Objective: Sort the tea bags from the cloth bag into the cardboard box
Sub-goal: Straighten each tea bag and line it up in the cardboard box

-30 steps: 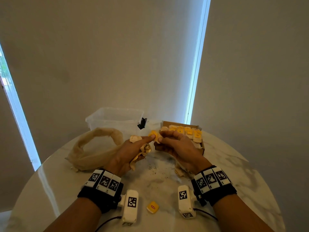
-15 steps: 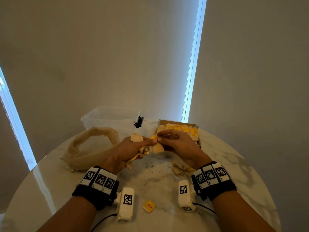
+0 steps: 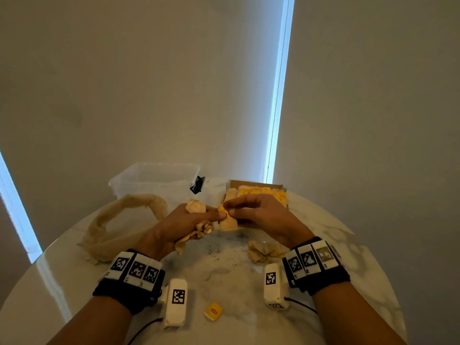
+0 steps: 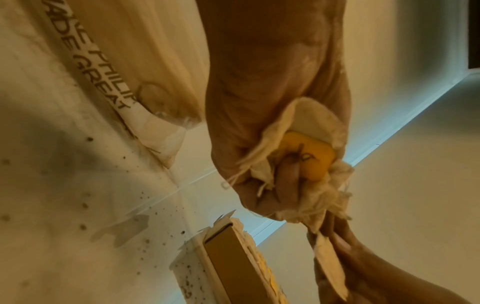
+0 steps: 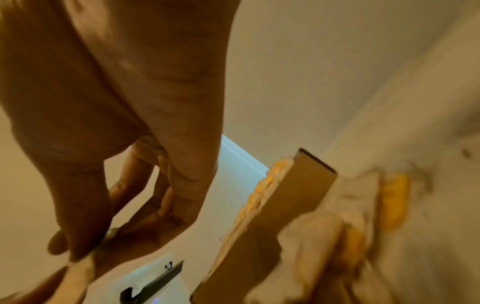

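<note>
Over the table's middle my two hands meet. My left hand (image 3: 211,216) grips a crumpled bunch of tea bags (image 3: 196,206) with a yellow tag (image 4: 306,156), and its thumb also touches one hanging tea bag (image 3: 227,221). My right hand (image 3: 230,207) pinches that tea bag's top by its yellow tag (image 3: 221,209). The cardboard box (image 3: 256,183) stands just behind the right hand with a row of yellow-tagged tea bags (image 3: 263,191) in it. The beige cloth bag (image 3: 119,220) lies slack to the left.
A clear plastic bin (image 3: 154,180) stands at the back left with a black clip (image 3: 198,185) beside it. Loose tea bags (image 3: 263,250) lie under my right wrist. A single yellow tag (image 3: 213,311) lies near the front edge. Tea dust speckles the marble table (image 3: 224,270).
The single tea bag, held level between my fingertips a second ago, now hangs down below them. Both hands stay together in front of the box.
</note>
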Motion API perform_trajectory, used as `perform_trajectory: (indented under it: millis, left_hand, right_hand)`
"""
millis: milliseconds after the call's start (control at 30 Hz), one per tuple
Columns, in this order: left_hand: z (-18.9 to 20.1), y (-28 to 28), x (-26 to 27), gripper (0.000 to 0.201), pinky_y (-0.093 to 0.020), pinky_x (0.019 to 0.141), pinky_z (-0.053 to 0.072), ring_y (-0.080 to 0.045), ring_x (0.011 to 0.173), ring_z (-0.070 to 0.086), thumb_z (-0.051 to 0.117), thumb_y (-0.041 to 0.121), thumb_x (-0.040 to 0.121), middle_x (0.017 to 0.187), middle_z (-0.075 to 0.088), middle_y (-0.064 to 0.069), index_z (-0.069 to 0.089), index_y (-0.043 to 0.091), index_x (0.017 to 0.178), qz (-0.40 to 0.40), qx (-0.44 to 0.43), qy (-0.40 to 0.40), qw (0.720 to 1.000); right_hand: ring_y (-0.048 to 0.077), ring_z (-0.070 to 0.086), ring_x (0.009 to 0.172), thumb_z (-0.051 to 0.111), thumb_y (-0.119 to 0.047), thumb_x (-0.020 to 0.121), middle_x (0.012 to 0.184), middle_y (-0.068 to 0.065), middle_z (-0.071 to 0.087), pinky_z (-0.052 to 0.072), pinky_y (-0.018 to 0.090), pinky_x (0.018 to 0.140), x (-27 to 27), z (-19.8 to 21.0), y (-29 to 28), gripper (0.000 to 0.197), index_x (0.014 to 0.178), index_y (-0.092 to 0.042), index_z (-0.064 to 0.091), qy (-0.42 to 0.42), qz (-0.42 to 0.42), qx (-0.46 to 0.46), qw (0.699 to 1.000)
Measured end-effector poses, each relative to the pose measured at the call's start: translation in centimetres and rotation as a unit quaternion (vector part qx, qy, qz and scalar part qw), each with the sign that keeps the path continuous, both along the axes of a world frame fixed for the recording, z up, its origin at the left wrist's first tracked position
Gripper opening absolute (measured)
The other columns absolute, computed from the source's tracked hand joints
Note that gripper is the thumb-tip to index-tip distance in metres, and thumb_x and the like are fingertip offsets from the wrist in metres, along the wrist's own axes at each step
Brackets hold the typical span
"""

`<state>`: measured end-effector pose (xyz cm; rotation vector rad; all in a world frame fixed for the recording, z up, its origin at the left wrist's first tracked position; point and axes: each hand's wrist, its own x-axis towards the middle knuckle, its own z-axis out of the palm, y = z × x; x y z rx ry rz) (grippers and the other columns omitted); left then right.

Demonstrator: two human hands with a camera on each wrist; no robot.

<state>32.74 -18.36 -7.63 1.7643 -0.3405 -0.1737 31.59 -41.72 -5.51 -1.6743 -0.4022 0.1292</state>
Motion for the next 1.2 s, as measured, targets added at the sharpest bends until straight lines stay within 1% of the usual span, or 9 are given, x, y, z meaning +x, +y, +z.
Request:
perform_trajectory:
  millis: [133,233,300,433,567,700,867,1100,1200]
  left_hand:
    - [0.6,-1.0,0.4,0.034,-0.029,0.073,0.058,-0.019,0.077,0.068,0.082,0.053,0.083,0.092,0.077,-0.018,0.084,0.029,0.108,-0.004,0.029,0.003,1.000]
    - [0.9,-1.6,0.9,0.030,-0.023,0.065,0.056,-0.008,0.072,0.067,0.081,0.049,0.088,0.089,0.080,0.001,0.079,0.039,0.116,-0.008,0.062,0.005,0.998]
    - [0.9,-1.9,1.1,0.033,-0.023,0.059,0.053,-0.007,0.064,0.064,0.079,0.043,0.091,0.079,0.077,0.001,0.074,0.037,0.123,-0.023,0.064,0.013,0.998]
    - [0.5,-1.8,2.1,0.038,-0.026,0.059,0.052,-0.013,0.069,0.063,0.080,0.045,0.090,0.083,0.075,-0.005,0.072,0.038,0.127,-0.020,0.060,0.021,0.998]
    - [-0.1,-1.6,2.8,0.041,-0.026,0.058,0.051,-0.015,0.071,0.063,0.079,0.050,0.087,0.076,0.075,0.002,0.072,0.037,0.126,-0.023,0.061,0.029,0.997]
    - [-0.7,-1.1,3.6,0.049,-0.028,0.062,0.051,-0.013,0.072,0.066,0.081,0.055,0.080,0.084,0.077,-0.010,0.074,0.036,0.124,-0.022,0.052,0.041,0.998]
    - [-0.7,-1.0,3.8,0.036,-0.026,0.062,0.053,-0.011,0.071,0.065,0.079,0.050,0.088,0.080,0.073,-0.003,0.075,0.035,0.121,-0.013,0.045,0.039,0.998]
    - [-0.5,-1.3,3.8,0.037,-0.026,0.061,0.053,-0.013,0.073,0.065,0.080,0.050,0.087,0.106,0.075,-0.023,0.076,0.033,0.119,-0.015,0.037,0.042,0.998]
    - [-0.4,-1.3,3.6,0.035,-0.024,0.059,0.052,-0.010,0.070,0.064,0.078,0.048,0.090,0.095,0.077,-0.019,0.076,0.032,0.121,-0.017,0.039,0.038,0.998]
  right_hand:
    - [0.013,0.078,0.098,0.082,-0.010,0.092,0.109,-0.004,0.081,0.064,0.028,0.086,1.0,0.9,-1.8,0.022,0.109,-0.022,0.084,-0.061,-0.066,-0.087,0.992]
    - [0.017,0.079,0.093,0.086,-0.011,0.087,0.106,-0.003,0.081,0.065,0.036,0.088,3.1,1.6,-5.1,0.022,0.104,-0.026,0.086,-0.107,-0.161,-0.113,0.975]
    - [0.018,0.078,0.090,0.087,-0.009,0.086,0.105,-0.001,0.081,0.065,0.033,0.082,4.6,1.8,-7.5,0.022,0.102,-0.025,0.085,-0.123,-0.198,-0.138,0.963]
    - [0.019,0.077,0.101,0.090,-0.010,0.083,0.109,-0.004,0.080,0.064,0.038,0.089,7.2,1.4,-10.3,0.026,0.103,-0.026,0.085,-0.128,-0.214,-0.177,0.952]
    - [0.017,0.073,0.100,0.089,-0.010,0.084,0.110,0.001,0.077,0.056,0.015,0.071,8.7,0.8,-11.0,0.029,0.110,-0.021,0.081,-0.102,-0.178,-0.191,0.960]
    - [0.017,0.072,0.103,0.090,-0.015,0.083,0.109,-0.002,0.077,0.060,0.028,0.090,10.0,-0.2,-11.0,0.030,0.109,-0.027,0.081,-0.086,-0.170,-0.205,0.960]
    - [0.012,0.068,0.088,0.090,-0.013,0.083,0.106,-0.005,0.071,0.053,0.012,0.063,10.9,-0.8,-10.6,0.030,0.111,-0.022,0.080,-0.073,-0.171,-0.237,0.954]
    - [0.014,0.066,0.089,0.093,-0.016,0.081,0.099,-0.008,0.065,0.055,0.016,0.059,11.6,-0.8,-10.0,0.024,0.098,-0.028,0.081,-0.077,-0.182,-0.275,0.941]
    - [0.018,0.061,0.102,0.096,-0.025,0.076,0.113,-0.004,0.060,0.050,0.019,0.068,11.8,-0.9,-9.7,0.025,0.088,-0.038,0.079,-0.107,-0.204,-0.328,0.916]
